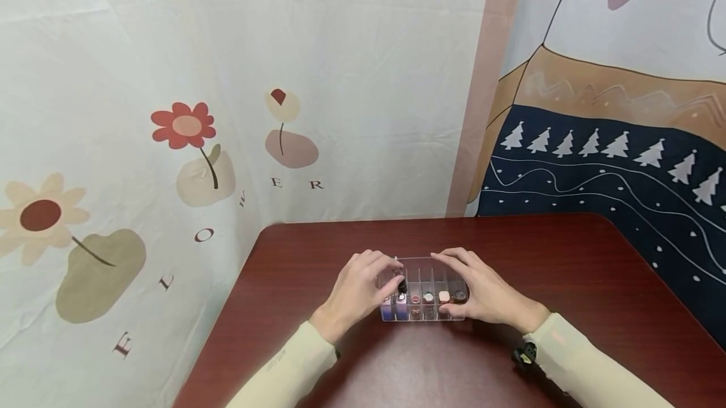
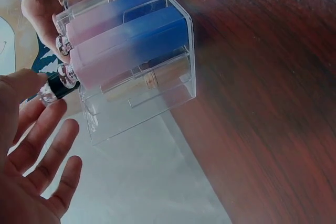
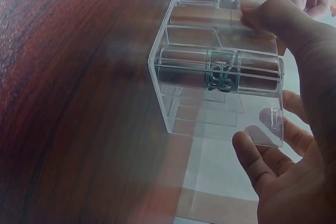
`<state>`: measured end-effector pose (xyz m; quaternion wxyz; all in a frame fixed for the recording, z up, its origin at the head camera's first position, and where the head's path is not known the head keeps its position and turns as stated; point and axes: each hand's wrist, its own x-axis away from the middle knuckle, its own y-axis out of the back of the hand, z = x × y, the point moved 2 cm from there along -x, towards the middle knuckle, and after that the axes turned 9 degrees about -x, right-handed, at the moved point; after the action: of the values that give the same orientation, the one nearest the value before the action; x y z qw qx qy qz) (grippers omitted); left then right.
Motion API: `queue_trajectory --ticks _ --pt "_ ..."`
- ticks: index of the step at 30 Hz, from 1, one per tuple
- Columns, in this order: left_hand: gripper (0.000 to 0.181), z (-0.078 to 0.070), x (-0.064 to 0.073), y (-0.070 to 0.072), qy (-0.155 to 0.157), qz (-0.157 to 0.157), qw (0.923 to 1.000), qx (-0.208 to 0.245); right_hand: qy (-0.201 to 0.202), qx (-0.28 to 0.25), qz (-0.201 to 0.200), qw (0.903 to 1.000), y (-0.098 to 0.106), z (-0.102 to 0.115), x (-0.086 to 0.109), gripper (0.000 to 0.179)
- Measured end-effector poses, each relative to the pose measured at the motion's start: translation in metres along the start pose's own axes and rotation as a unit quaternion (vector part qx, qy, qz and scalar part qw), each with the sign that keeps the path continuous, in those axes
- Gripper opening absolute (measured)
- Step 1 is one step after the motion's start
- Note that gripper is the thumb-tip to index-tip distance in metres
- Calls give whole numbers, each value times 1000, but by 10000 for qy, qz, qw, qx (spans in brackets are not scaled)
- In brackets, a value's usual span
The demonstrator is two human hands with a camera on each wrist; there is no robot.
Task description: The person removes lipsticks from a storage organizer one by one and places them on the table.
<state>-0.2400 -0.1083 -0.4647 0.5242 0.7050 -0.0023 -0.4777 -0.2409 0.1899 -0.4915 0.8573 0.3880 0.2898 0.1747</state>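
A clear lipstick organizer [image 1: 421,318] with several compartments stands on the table. My left hand [image 1: 364,285] is over its left end, pinching a small black tube with a clear end [image 2: 56,86] between thumb and fingers; its other fingers are spread apart. Two pink-to-blue lipstick tubes [image 2: 131,45] stand in the front-left compartments, close to that hand. My right hand [image 1: 482,288] grips the organizer's right end, thumb at the front and fingers toward the back. A dark, clear-cased lipstick [image 3: 220,69] stands in the end compartment beside it.
The reddish-brown wooden table [image 1: 317,238] extends around the organizer. A pale cloth with flower prints [image 1: 363,48] hangs behind and to the left, and a dark cloth with white trees [image 1: 595,168] hangs at the right. A black strap device [image 1: 524,354] sits at the right cuff.
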Motion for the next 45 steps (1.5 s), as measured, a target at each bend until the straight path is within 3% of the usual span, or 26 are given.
queue_trajectory --ticks 10,20,35,45 --pt "25 6 -4 16 -40 -755 9968 275 1 13 -70 10000 -2 0 0 106" --pt "28 16 -4 28 182 -1045 9929 535 -2 49 -62 10000 0 -1 1 107" --pt "28 40 8 38 617 -1171 9893 608 -45 1 -43 10000 -1 -1 1 109" --pt "25 50 18 30 939 -903 9900 533 -11 -10 17 10000 -1 -4 1 109"
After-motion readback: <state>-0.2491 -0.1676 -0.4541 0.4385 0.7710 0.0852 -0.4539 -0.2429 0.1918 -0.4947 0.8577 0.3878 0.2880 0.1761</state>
